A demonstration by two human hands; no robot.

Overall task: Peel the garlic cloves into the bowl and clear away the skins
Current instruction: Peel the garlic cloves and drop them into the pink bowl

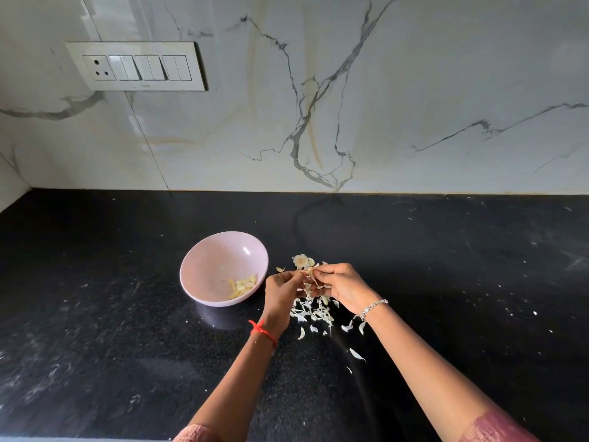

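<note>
- Nearest me, to the right of the bowl (220,260) and on my side of it, loose skins (356,355) lay scattered on the black counter (127,346), well apart from the bowl.
- A little farther on, still right of the bowl, the heap of skins (314,309) lay under my hands, and none of it had been cleared.
- My left hand (282,290) hung just right of the bowl, close beside its rim. Its fingers were curled and their tips pinched one end of a clove (309,273).
- My right hand (342,287) was on the side of the clove away from the bowl, fingers curled and pinching the other end. I could not tell whether those tips had skin or clove.
- The clove sat between the two hands, above the heap and right of the bowl's rim. It seemed to lie crosswise, pointing toward the bowl, though it was too small to be sure.
- The bowl lay to the left of the clove, and my left hand was the nearer one, between clove and rim. I judged that a short sideways carry by that hand would drop the clove in.
- Inside the bowl, the peeled cloves (243,285) were gathered low on its right side, the side closest to my hands.
- Just beyond my hands, right of the bowl, a garlic stub (301,260) rested on the counter.
- Farthest off, behind the bowl, rose the marble wall (414,90), with a switch plate (137,66) up to the bowl's left.
</note>
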